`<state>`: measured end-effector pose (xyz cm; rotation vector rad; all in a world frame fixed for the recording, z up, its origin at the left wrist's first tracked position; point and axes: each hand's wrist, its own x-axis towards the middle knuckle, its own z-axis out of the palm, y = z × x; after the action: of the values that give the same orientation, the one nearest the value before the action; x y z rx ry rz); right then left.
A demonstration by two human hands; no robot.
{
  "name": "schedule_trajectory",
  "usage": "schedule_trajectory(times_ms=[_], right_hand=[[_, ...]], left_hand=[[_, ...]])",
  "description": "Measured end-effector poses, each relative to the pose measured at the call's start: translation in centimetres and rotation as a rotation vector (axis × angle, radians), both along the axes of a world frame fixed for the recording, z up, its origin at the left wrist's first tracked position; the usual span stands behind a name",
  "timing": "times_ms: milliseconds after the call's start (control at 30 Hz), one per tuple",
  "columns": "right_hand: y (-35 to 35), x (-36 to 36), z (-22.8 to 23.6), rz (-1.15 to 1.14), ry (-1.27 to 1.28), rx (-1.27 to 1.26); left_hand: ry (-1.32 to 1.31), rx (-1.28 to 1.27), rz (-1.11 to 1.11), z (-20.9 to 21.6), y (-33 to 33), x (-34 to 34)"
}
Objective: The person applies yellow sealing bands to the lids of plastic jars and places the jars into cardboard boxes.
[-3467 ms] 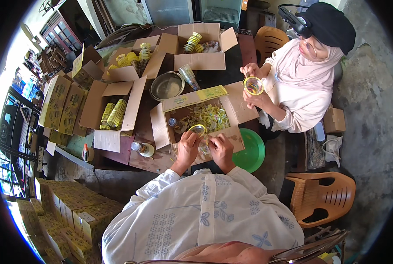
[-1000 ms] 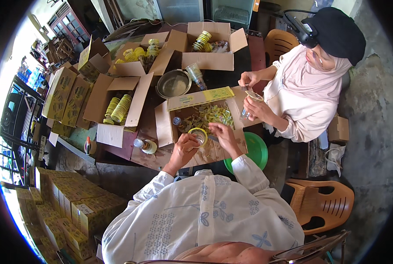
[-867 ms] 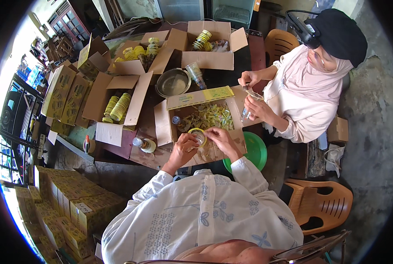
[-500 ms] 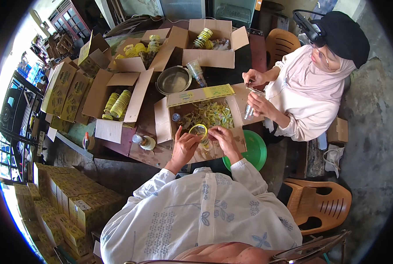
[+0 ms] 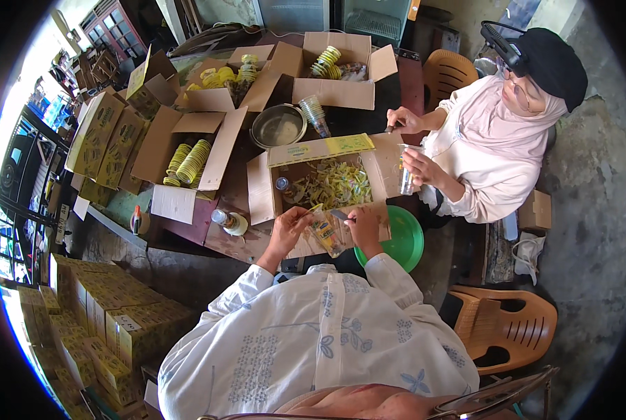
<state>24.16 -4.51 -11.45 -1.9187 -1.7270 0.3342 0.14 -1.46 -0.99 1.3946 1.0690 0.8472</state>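
My left hand [image 5: 290, 229] is closed on the upper end of a clear plastic cup [image 5: 326, 235] with a yellow rim and coloured print. The cup leans on its side in front of me, over the near flap of a cardboard box. In my right hand [image 5: 363, 228] is a small dark-bladed knife [image 5: 339, 215], its blade beside the cup's upper end. Yellow-green plastic scraps [image 5: 330, 183] fill much of the open box [image 5: 260, 187] just beyond my hands. A small bottle [image 5: 283, 184] stands inside that box, at its left.
Left of the box is another bottle [image 5: 230, 222]. Beyond lie a metal bowl [image 5: 278, 145], stacked clear cups [image 5: 314, 115] and a box of yellow-rimmed cups [image 5: 194, 161]. A green basin [image 5: 405, 241] sits low right. Across, a co-worker [image 5: 498, 140] holds a clear cup [image 5: 406, 171].
The cup in my left hand has swung from rim-up to lying sideways. My right hand has shifted slightly right, and its knife now shows. The co-worker's hands have moved apart.
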Motion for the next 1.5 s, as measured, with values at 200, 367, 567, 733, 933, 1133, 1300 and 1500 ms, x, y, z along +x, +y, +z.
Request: schedule_trajectory(times_ms=[200,367,567,733,933,1133,1300,1500], right_hand=[[0.2,-0.2,-0.4,-0.066,0.358,-0.074],[-0.2,-1.8,5.5,-0.009,0.448,0.246],[-2.4,-5.9,11.2,0.072,0.470,0.456],[-2.6,-6.5,11.1,0.090,0.423,0.477],[-2.9,-6.9,11.0,0.101,0.326,0.464],[-2.4,-6.7,10.1,0.080,0.264,0.432],[-0.6,-5.2,8.5,0.000,0.427,0.335],[-1.5,-4.9,10.6,-0.016,0.494,0.418]], left_hand=[[0.072,0.065,0.016,0.2,-0.4,-0.1],[0.302,0.466,0.058,0.6,-0.8,0.0],[0.460,0.747,0.102,0.3,-0.8,0.7],[0.493,0.815,0.129,0.9,-0.8,1.4],[0.498,0.816,0.119,0.9,-1.1,1.8],[0.486,0.773,0.078,0.6,-1.0,2.3],[0.474,0.799,0.005,0.5,-1.7,3.2],[0.523,0.771,0.046,1.2,0.0,3.0]])
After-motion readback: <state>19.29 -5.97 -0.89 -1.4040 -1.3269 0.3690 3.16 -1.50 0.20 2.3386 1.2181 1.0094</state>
